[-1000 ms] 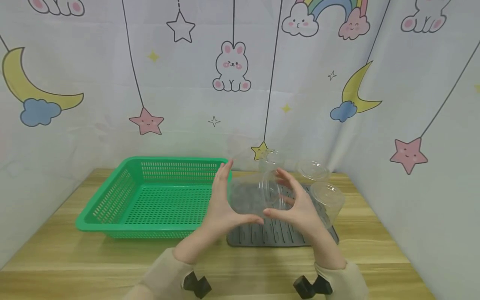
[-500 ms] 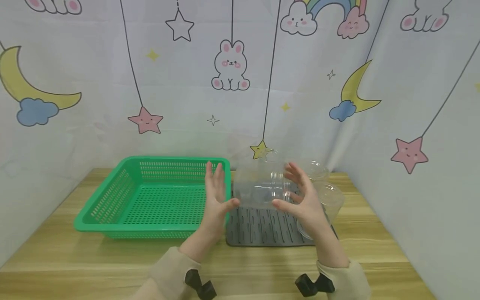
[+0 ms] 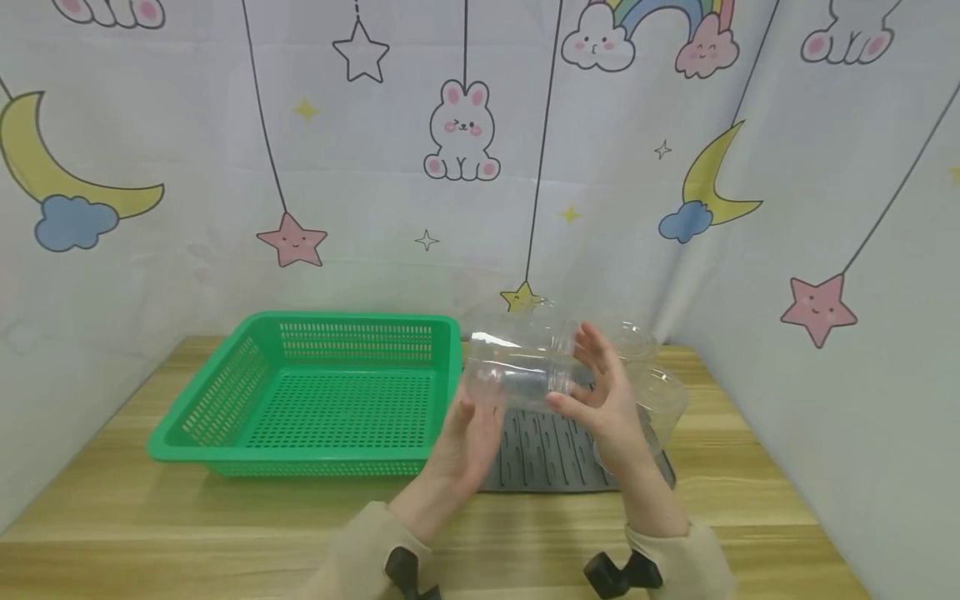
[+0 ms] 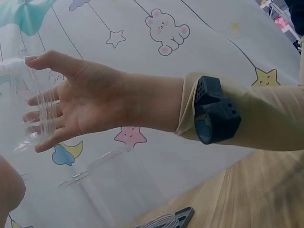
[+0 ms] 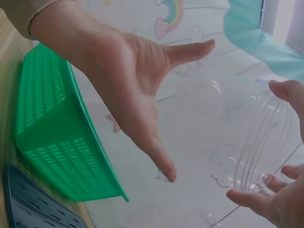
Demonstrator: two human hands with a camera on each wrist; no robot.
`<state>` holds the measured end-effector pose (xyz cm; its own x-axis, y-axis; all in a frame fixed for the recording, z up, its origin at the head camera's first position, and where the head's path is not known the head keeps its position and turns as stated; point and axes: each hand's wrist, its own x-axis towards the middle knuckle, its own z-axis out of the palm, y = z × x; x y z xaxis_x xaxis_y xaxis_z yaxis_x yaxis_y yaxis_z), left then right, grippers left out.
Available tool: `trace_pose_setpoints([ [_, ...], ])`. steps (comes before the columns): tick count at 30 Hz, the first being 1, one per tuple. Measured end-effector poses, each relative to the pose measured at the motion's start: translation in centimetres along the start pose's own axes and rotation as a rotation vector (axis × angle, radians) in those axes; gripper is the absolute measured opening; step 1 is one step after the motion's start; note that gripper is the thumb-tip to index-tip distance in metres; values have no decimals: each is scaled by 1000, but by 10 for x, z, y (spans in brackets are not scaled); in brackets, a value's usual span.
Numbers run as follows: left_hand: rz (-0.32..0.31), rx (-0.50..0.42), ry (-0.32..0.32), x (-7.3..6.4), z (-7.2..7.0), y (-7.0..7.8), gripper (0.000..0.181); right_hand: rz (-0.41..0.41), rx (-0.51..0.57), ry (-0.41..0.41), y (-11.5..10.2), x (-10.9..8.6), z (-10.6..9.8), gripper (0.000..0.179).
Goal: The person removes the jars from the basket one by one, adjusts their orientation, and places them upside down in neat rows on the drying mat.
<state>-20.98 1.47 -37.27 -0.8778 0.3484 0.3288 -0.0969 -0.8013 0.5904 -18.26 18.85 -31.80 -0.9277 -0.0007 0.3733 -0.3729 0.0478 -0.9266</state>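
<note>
A clear jar (image 3: pixel 517 350) hangs on its side above the grey mat, its ridged neck facing right. My right hand (image 3: pixel 613 408) holds it by the neck, thumb in front and fingers behind, as the left wrist view shows of the right hand (image 4: pixel 90 97) too. My left hand (image 3: pixel 468 437) is at the jar's base end, overlapping its lower left part in the head view. In the right wrist view, the left hand (image 5: pixel 128 85) is spread, thumb and fingers apart, right by the base of the jar (image 5: pixel 204 123).
On the left of the wooden table (image 3: pixel 300 533) sits a green basket (image 3: pixel 300 456) with slotted walls. The grey ridged mat (image 3: pixel 540 454) lies right of it. Clear containers (image 3: pixel 663 400) stand at the mat's right side. A printed curtain (image 3: pixel 360 167) hangs behind.
The jar has turned sideways so its length runs left to right. My left hand first moved left, then came back right and turned palm inward at the jar's base.
</note>
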Motion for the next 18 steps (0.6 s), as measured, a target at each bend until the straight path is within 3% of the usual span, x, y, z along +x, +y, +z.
trace_pose_setpoints([
  [3, -51, -72, -11, -2, 2, -3, 145, 4, 16, -18, 2, 0, 3, 90],
  [7, -117, -152, 23, -5, 6, -5, 151, 3, 29, -30, 7, 1, 5, 92],
  [12, -137, -254, 82, -5, 11, -4, 145, 7, 25, -41, 11, 2, 6, 93],
  [18, -150, -296, 136, -3, 12, -3, 134, 11, 36, -56, 14, 4, 6, 95],
])
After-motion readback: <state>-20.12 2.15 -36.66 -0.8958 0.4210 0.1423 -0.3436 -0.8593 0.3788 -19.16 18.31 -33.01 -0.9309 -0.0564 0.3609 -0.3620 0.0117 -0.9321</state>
